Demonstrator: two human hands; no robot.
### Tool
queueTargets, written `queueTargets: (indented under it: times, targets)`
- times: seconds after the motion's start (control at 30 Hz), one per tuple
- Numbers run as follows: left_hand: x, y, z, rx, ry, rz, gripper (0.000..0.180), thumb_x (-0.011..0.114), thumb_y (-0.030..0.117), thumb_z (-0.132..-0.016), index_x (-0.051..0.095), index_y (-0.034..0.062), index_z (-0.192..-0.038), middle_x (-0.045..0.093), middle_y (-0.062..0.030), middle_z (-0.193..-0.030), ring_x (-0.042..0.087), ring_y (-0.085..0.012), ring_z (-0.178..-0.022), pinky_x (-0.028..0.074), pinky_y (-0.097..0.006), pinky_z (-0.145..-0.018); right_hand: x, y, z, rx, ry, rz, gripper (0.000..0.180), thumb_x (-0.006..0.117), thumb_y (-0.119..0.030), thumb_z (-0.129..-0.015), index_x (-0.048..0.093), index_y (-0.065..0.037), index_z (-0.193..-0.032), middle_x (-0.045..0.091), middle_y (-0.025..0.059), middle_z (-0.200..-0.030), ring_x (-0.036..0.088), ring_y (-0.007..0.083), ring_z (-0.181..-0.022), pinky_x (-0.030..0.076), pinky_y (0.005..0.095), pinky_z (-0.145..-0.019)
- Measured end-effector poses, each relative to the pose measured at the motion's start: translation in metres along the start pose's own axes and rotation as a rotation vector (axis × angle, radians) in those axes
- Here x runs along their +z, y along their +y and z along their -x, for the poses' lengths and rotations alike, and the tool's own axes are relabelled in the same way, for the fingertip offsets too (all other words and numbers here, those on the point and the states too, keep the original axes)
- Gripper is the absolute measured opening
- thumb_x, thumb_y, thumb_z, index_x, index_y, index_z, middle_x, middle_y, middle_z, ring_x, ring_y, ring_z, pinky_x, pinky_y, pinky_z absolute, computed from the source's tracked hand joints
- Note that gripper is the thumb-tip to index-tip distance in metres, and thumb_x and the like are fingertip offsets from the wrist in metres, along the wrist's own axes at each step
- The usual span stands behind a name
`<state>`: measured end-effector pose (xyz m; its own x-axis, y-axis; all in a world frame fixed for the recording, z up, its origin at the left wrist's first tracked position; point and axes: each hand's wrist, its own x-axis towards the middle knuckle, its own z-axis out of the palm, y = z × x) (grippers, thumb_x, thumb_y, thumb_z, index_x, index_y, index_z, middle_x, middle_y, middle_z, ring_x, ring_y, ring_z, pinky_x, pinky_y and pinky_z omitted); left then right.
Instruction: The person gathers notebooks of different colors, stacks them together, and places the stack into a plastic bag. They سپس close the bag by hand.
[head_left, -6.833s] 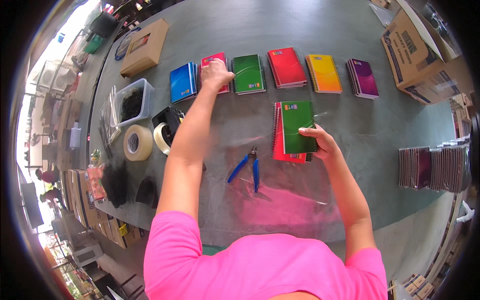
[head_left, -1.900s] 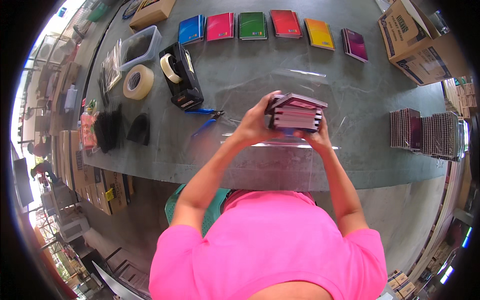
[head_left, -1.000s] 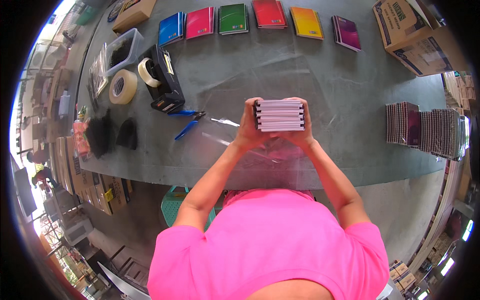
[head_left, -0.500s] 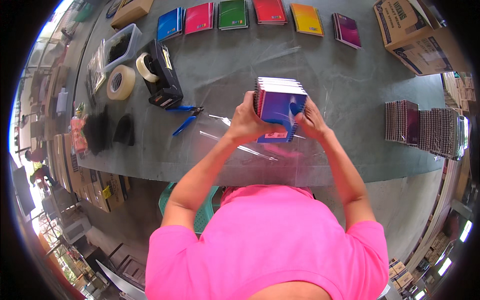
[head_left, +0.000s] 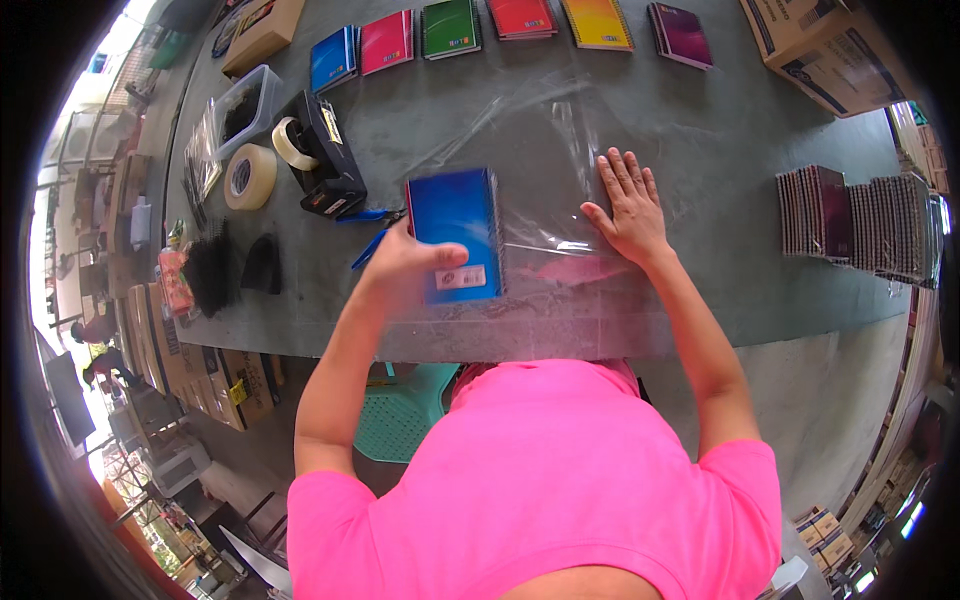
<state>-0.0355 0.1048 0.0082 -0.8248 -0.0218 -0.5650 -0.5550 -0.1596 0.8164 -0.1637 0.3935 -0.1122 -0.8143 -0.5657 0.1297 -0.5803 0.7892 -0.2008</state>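
A stack of spiral notebooks with a blue cover (head_left: pixel 455 215) on top is left of the middle of the table, a pale label near its lower edge. My left hand (head_left: pixel 405 262) grips its left side, thumb across the cover and the other fingers mostly hidden; the hand is slightly blurred. A clear plastic sheet (head_left: pixel 545 205) lies to the right of the stack, wrinkled and glossy. My right hand (head_left: pixel 632 212) rests on the sheet's right part, palm down and fingers spread. Blue-handled cutters (head_left: pixel 372 215) lie just beyond my left hand, partly covered by it.
A black tape dispenser (head_left: pixel 325 160), a tape roll (head_left: pixel 250 177) and a clear plastic box (head_left: pixel 250 105) stand at left. Notebooks in several colours (head_left: pixel 450 28) line the far edge. Cardboard box (head_left: pixel 840 60) at far right; wrapped notebook stacks (head_left: pixel 860 220) nearer.
The notebook stack has moved left and down from between both hands, with my left hand on it. My right hand has let go and now lies flat on the plastic sheet.
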Motion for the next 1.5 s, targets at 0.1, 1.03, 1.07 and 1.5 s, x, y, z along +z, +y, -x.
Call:
queueTargets:
  times: [0.1, 1.03, 1.07, 1.5]
  targets:
    - [0.019, 0.038, -0.022, 0.171, -0.094, -0.053, 0.061, 0.083, 0.022, -0.063, 0.056, -0.0025, -0.111, 0.064, -0.0091, -0.099, 0.063, -0.0170, -0.086, 0.052, -0.031, -0.078, -0.002, -0.002, 0.000, -0.021, -0.008, -0.011, 0.072, 0.040, -0.058, -0.088, 0.031, -0.011, -0.142, 0.025, 0.0065, -0.150, 0.016, 0.0246, -0.140, 0.011, 0.0423, -0.113]
    - [0.052, 0.009, -0.133, -0.048, 0.002, -0.763, 0.081, 0.082, 0.060, -0.048, 0.065, -0.0032, -0.095, 0.067, -0.0148, -0.092, 0.066, -0.0221, -0.084, 0.052, -0.031, -0.072, -0.066, 0.006, 0.021, 0.562, 0.031, -0.898, 0.016, 0.071, -0.012, -0.077, 0.064, -0.001, -0.087, 0.065, 0.0047, -0.065, 0.058, 0.0079, -0.059, 0.046, 0.0223, -0.055]
    - [0.053, 0.008, -0.131, -0.015, 0.070, -0.786, 0.083, 0.082, 0.061, -0.048, 0.065, -0.0038, -0.096, 0.067, -0.0154, -0.095, 0.066, -0.0228, -0.085, 0.052, -0.031, -0.072, -0.071, 0.003, 0.018, 0.599, 0.074, -0.909, 0.013, 0.070, -0.011, -0.078, 0.065, -0.001, -0.084, 0.065, 0.0049, -0.066, 0.059, 0.0083, -0.060, 0.046, 0.0227, -0.056]
    - [0.007, -0.089, -0.062, 1.000, 0.238, -1.044, 0.008, 0.063, 0.010, -0.082, 0.061, 0.0042, -0.087, 0.058, -0.0099, -0.084, 0.057, -0.0273, -0.076, 0.047, -0.037, -0.069, -0.064, 0.014, 0.015, 0.546, 0.293, -0.751, 0.018, 0.070, -0.011, -0.079, 0.066, 0.000, -0.094, 0.065, 0.0086, -0.078, 0.062, 0.0148, -0.066, 0.048, 0.0260, -0.062]
